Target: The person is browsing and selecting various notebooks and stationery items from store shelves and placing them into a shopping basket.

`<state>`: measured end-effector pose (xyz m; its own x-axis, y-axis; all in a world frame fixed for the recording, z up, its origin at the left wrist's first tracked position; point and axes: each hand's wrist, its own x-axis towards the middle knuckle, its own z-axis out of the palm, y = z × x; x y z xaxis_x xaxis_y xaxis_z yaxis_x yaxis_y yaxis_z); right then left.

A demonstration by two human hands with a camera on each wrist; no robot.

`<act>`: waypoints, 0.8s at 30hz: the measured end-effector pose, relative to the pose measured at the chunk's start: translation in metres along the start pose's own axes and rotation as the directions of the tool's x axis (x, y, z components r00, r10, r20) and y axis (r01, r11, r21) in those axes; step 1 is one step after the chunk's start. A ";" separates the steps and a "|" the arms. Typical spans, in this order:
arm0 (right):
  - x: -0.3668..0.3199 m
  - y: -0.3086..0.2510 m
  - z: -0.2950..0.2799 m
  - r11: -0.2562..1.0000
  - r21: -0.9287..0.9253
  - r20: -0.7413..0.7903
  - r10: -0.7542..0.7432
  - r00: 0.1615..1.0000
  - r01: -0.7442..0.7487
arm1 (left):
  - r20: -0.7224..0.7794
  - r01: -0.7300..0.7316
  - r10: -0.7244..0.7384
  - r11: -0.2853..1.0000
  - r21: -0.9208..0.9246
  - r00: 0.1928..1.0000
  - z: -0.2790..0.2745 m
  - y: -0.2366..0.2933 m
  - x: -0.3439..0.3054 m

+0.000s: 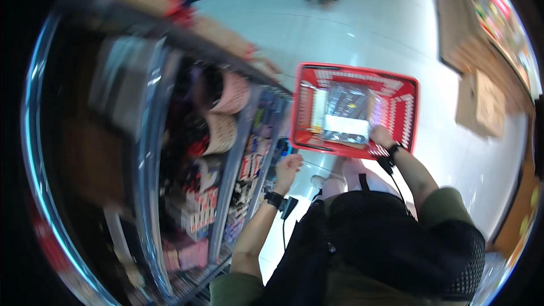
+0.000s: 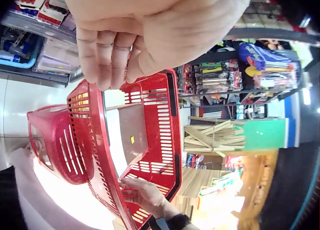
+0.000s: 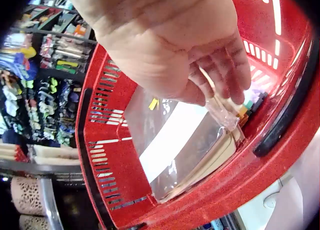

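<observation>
A red plastic shopping basket (image 1: 355, 69) stands in front of the person's legs. Inside it lies a flat, clear-wrapped package (image 3: 192, 135) with a white band and a small yellow tag. My right hand (image 1: 382, 136) reaches down into the basket by the near edge of this package. In the right wrist view the fingers of that right hand (image 3: 175, 45) bend loosely beside the wrapping, its fingertips close over it. My left hand (image 1: 288, 171) hovers outside the basket's near left corner, fingers loosely bent with nothing in them. The left wrist view shows that left hand (image 2: 160, 25) overlapping the basket's rim.
Shop shelves (image 1: 221, 136) with pots and packaged goods run along the left, close to my left arm. Pale tiled floor (image 1: 391, 17) stretches beyond the basket. A cardboard box (image 1: 481, 102) stands at the right. Small colored items (image 3: 250, 107) lie beside the package.
</observation>
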<state>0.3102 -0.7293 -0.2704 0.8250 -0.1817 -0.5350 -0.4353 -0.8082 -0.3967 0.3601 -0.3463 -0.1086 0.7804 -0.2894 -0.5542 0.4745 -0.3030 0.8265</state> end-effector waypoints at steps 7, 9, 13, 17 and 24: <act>-0.001 -0.099 -0.049 0.888 0.251 -0.017 -0.395 0.919 0.386 | -0.239 -0.282 0.327 0.938 0.203 0.914 -0.065 0.052 -0.131; -0.027 -0.187 -0.090 0.823 0.248 0.008 -0.529 0.849 0.511 | -0.345 -0.316 0.410 0.901 0.297 0.844 -0.087 0.086 -0.181; -0.117 -0.362 -0.156 0.507 0.341 -0.074 -0.825 0.560 0.792 | -0.456 -0.366 0.631 0.756 0.543 0.628 -0.131 0.135 -0.277; -0.216 -0.499 -0.202 0.140 0.373 -0.090 -0.979 0.186 0.917 | -0.604 -0.223 0.748 0.661 0.717 0.274 -0.181 0.168 -0.362; -0.270 -0.660 -0.203 -0.104 0.339 -0.162 -0.986 -0.050 0.935 | -0.722 -0.038 0.691 0.721 0.692 -0.030 -0.298 0.157 -0.414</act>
<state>0.4477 -0.2607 0.2870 0.4458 0.7148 0.5388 0.6942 0.1039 -0.7123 0.2334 -0.0033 0.2801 0.5986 0.4546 0.6596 0.0306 -0.8357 0.5483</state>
